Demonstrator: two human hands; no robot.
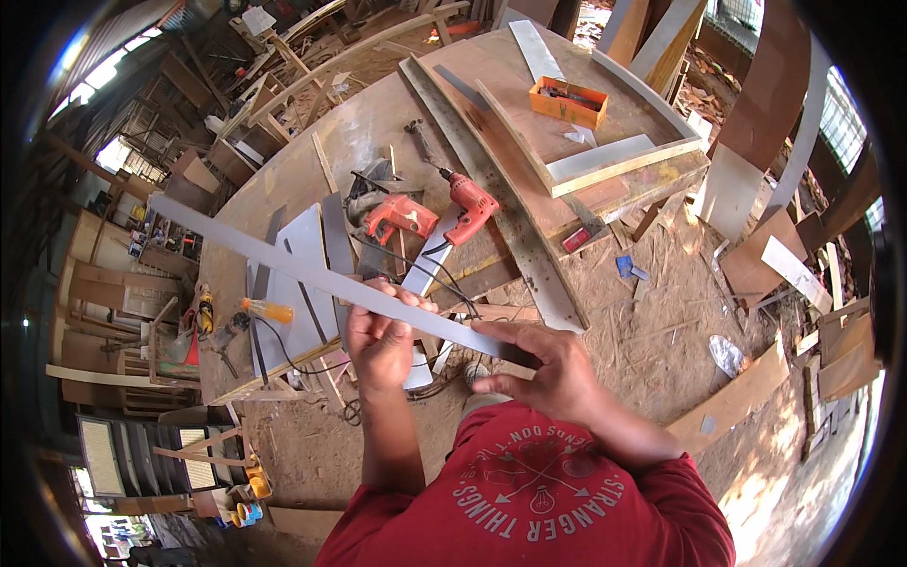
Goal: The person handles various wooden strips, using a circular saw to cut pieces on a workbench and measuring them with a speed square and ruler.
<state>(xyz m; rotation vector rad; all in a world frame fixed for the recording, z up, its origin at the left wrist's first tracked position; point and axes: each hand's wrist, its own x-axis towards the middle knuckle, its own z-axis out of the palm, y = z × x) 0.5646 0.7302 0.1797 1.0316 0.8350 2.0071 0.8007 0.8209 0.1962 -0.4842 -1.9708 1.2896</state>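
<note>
A long, narrow grey-white strip [307, 269] lies across both hands, above the near edge of the bench [283, 184]. The left grip [378, 345] is closed around it, thumb on the near side and fingers behind; most of the length runs out beyond this grip, away to its left. At the right grip [553, 369], thumb and forefinger spread wide around the near end; whether the other fingers clasp it, I cannot tell. A red power drill [470, 210] lies on the bench beyond the two grips. The strip looks light and thin, probably springy along its length, and its smooth face may slip. Holding by the edges, with the left grip nearer the middle, would likely curb sagging; the thin end could chip if pinched hard.
</note>
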